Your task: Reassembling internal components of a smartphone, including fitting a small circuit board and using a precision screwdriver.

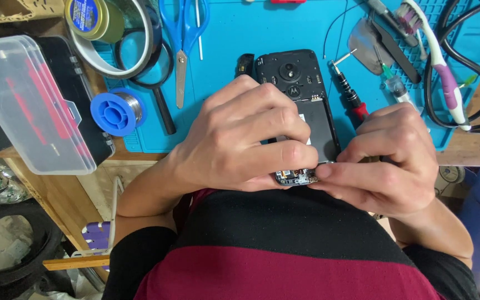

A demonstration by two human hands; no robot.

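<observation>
Blue matting (234,33) covered the wooden bench (473,153), with an opened black phone (301,94) lying at centre, its near end exposed. At its 8 o'clock, the left hand (240,139) curled closed over the phone's lower half. At 4 o'clock, the right hand (390,161) pinched the bottom corner between thumb and forefinger. A red-handled screwdriver (351,97) lay at 2 o'clock, blue scissors (181,39) at 10 o'clock.

Phone (301,94) lower half hidden under left hand (240,139) — scissors (181,39) handles cut off.
</observation>
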